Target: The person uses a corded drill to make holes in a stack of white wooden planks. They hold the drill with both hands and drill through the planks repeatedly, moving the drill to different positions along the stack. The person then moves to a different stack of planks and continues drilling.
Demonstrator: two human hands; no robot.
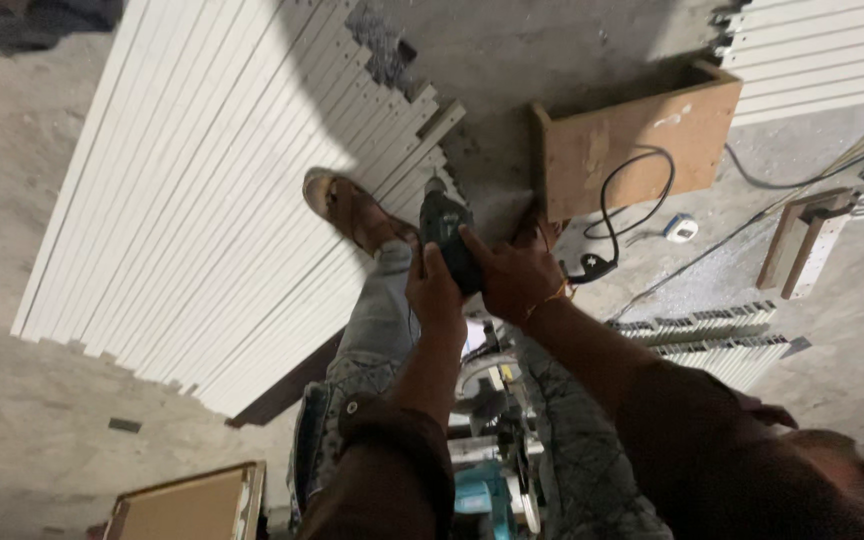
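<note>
Both hands close round a dark power drill (449,243) held nose-down: the left hand (434,293) wraps its near side with the thumb up along the body, and the right hand (514,277) grips the other side, fingers laid over the top. Its tip points at the end of a stack of white slats (202,200) on the concrete floor (12,430), just beside a sandalled foot (352,210), with a plywood box (632,140) and a black cable (642,190) near to the right.
</note>
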